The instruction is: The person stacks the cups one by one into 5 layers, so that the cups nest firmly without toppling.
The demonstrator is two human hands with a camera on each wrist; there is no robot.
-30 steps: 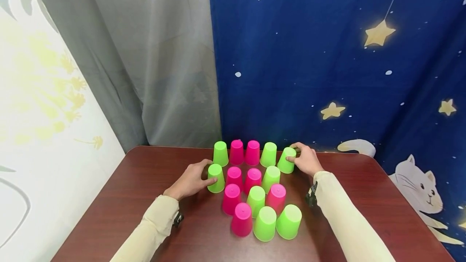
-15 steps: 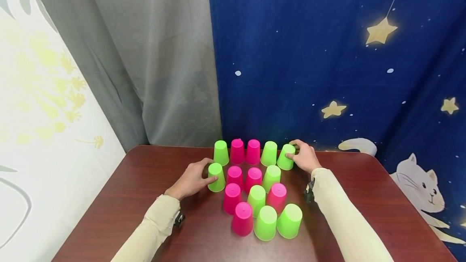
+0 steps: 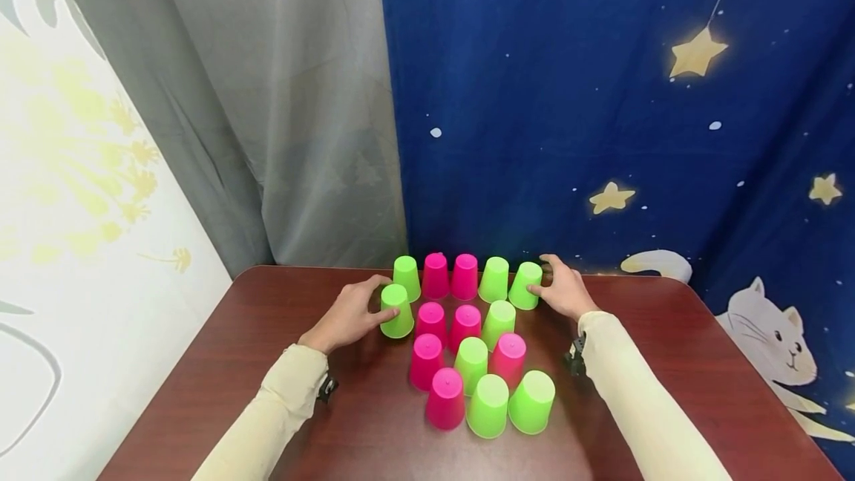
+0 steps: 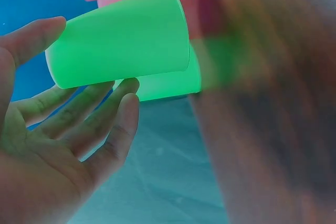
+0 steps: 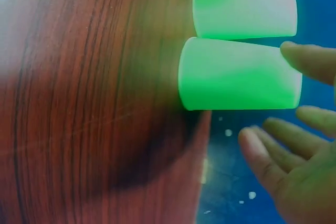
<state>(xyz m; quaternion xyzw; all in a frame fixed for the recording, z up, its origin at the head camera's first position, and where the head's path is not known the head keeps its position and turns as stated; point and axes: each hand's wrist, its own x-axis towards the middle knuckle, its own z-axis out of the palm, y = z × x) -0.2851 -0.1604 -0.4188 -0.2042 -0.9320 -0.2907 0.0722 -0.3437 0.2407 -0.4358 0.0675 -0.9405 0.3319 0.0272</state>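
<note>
In the head view, my left hand (image 3: 349, 315) holds a green plastic cup (image 3: 397, 312), upside down, between thumb and fingers at the left end of the second row. The left wrist view shows the thumb at this green cup's (image 4: 121, 40) base edge and fingertips along its side. At the right end of the back row, my right hand (image 3: 562, 290) is beside another upturned green cup (image 3: 525, 286). Seen from the right wrist, the thumb touches or nearly touches that cup (image 5: 241, 77), while the loosely bent fingers (image 5: 257, 145) are apart from it.
Several upturned pink and green cups stand in rows on the brown table (image 3: 280, 362). Among them are a pink cup (image 3: 444, 399) and a green cup (image 3: 531, 403) in the front row. A grey curtain (image 3: 327, 132) and a blue star-patterned curtain (image 3: 534, 110) hang behind the table.
My left hand has moved the green cup slightly away from me, toward the back row. My right hand's green cup shifted back a little, and its fingers have come away from the cup.
</note>
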